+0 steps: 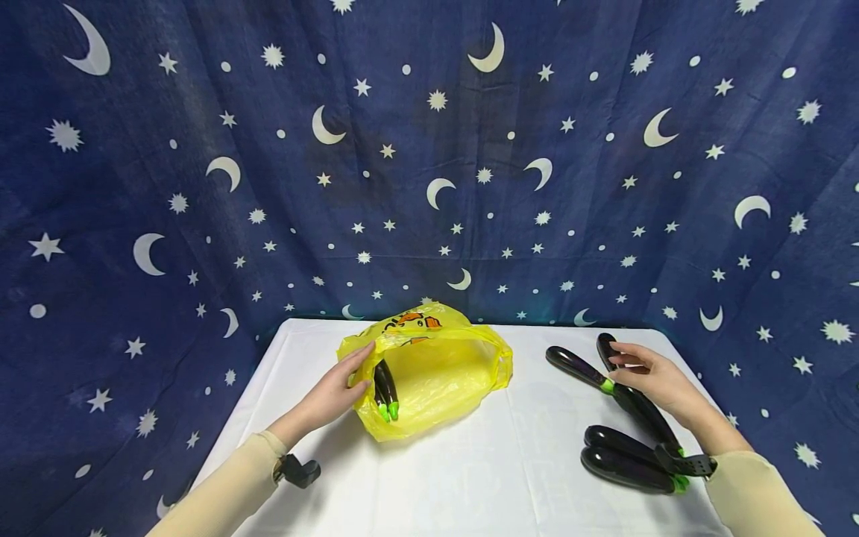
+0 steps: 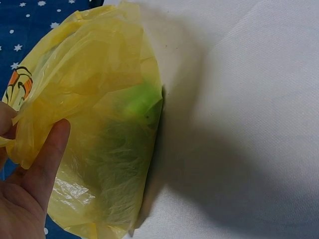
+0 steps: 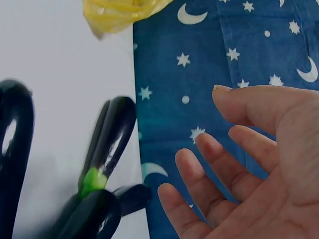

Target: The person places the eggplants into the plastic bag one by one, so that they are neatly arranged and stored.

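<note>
A yellow plastic bag (image 1: pixel 436 388) lies on its side at the back of the table, its mouth facing me. Dark eggplants (image 1: pixel 385 382) with green stem ends show inside its left part. My left hand (image 1: pixel 338 384) holds the left rim of the bag, thumb and fingers on either side of the film (image 2: pixel 75 99). On the right, my right hand (image 1: pixel 654 377) is over a group of eggplants, fingers loosely bent with nothing between them. One eggplant (image 1: pixel 576 365) points to the left; another (image 1: pixel 606 347) is partly hidden behind the fingers. A longer one (image 1: pixel 646 414) runs below the palm.
Two more eggplants (image 1: pixel 624 466) lie side by side nearer to me, partly behind the right wrist's camera strap. A white cloth covers the table (image 1: pixel 463 485). Behind it hangs a dark blue curtain (image 1: pixel 429 149) with moons and stars.
</note>
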A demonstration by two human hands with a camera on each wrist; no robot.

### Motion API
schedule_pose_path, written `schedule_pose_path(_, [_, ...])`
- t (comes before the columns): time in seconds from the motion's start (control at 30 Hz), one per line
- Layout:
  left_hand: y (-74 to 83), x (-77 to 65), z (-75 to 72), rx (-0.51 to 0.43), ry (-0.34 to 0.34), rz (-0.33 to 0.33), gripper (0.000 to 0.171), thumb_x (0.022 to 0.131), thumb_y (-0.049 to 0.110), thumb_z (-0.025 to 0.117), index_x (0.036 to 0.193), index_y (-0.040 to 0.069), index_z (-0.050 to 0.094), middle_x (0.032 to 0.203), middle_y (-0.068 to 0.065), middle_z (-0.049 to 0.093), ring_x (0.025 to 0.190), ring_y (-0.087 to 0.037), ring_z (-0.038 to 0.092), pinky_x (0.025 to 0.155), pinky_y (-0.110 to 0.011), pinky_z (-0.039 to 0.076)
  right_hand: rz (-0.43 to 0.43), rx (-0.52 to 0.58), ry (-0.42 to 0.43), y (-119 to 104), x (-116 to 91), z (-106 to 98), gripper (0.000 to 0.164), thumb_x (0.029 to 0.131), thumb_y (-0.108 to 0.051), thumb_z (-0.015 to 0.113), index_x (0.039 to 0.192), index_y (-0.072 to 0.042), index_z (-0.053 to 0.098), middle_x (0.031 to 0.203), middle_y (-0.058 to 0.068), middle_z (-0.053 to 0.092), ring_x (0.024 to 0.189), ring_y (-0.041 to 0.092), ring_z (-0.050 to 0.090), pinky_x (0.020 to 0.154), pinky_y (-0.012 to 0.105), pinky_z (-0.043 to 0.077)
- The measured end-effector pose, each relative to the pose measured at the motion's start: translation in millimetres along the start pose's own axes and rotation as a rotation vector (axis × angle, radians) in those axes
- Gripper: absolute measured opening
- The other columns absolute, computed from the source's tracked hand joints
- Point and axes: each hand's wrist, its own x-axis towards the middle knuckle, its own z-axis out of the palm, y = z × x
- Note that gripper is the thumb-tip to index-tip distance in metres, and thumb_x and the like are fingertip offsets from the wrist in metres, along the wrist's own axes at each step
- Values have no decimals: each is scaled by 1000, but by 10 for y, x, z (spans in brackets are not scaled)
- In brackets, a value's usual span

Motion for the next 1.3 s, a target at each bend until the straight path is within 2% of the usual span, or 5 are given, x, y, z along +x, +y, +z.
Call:
schedule_pose_path(0.27, [7,2,-4,4,-3,1,69,101,11,63,162,12,31,164,-15,33,148,-36,34,118,-54,31,51,-64,8,179,-77,-82,69,98,-24,71,151,8,41,134,33,56,112,32,63,77,21,53])
schedule_pose_path(0.43, [8,2,-2,3,2,10,69,101,10,63,162,12,31,163,-15,33,148,-36,33,118,-54,31,47,-77,24,313,-128,-115,68,96,-22,73,149,9,43,131,33,58,106,16,64,76,20,52])
schedule_pose_path(0.63, [-3,5,7,3,10,13,69,101,10,63,162,12,32,163,-14,33,148,-35,33,118,-53,31,72,-115,29,478,-177,-154,67,96,-20,72,147,12,42,131,36,56,116,50,59,73,19,51])
schedule_pose_path(1.07, [-15,7,12,1,5,10,69,101,10,64,162,13,32,164,-13,33,149,-34,33,117,-52,32,100,-138,47,663,-279,-188,66,95,-17,73,145,14,42,130,39,55,116,54,57,72,21,51])
schedule_pose_path(1.3, [-12,5,11,-5,0,7,69,101,9,63,162,13,31,164,-12,32,150,-33,31,119,-52,30,133,-129,14,749,-301,-193,72,96,-21,73,147,15,37,133,42,50,119,58,54,84,48,57])
